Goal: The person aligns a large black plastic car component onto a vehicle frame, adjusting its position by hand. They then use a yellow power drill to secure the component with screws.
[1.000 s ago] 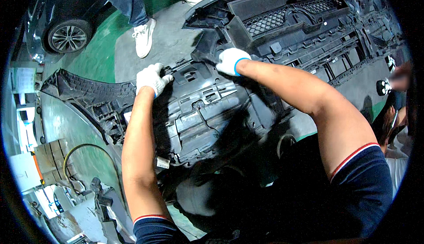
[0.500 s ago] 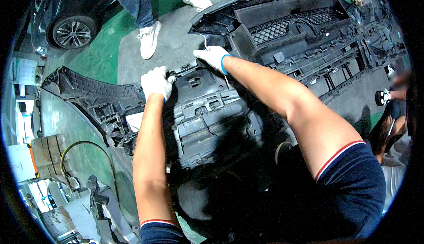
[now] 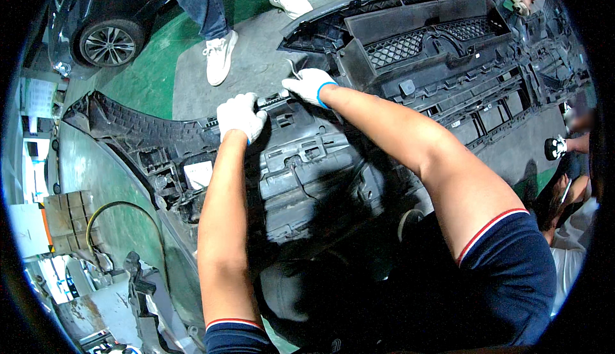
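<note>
Where the black panel lies: the moulded black panel (image 3: 307, 154) sits in the middle, between a textured black piece (image 3: 141, 118) at left and a grille housing (image 3: 400, 19) at far right.
Left hand (image 3: 241, 117): gloved, at the panel's far left corner, fingers curled; their undersides are hidden, so I cannot tell whether they grip.
Right hand (image 3: 307, 88): gloved, fingers bent by the far edge, near the housing's left end; whether they pinch anything, I cannot tell.
Panel's feel: probably light for its spread, stiff along the ribs, likelier to flex across flat parts; smooth faces may slip under cloth.
Slotted strip (image 3: 275, 101): this far-edge part looks the most breakable.
Best hold: solid rim either side of that strip, fingers under, thumbs above.
</note>
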Action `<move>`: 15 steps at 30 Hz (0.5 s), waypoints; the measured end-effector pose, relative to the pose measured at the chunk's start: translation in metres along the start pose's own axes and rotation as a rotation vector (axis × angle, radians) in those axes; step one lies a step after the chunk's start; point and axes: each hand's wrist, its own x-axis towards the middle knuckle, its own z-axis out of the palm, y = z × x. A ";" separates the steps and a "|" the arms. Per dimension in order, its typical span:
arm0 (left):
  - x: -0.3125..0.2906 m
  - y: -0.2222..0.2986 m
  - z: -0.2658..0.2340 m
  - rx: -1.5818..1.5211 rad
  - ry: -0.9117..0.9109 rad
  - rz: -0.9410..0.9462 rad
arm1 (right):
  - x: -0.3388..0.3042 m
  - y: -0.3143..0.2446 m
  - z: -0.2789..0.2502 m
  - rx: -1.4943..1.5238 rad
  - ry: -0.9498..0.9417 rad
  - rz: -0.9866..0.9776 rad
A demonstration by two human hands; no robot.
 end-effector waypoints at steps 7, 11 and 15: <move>0.000 0.006 -0.001 -0.006 0.011 -0.008 | -0.012 0.002 -0.028 -0.164 0.061 -0.368; -0.004 0.007 0.008 0.027 0.049 -0.059 | -0.029 -0.012 -0.039 -0.238 -0.213 -0.460; -0.001 0.009 0.019 0.004 0.110 -0.072 | -0.040 -0.036 -0.041 -0.458 -0.301 -0.315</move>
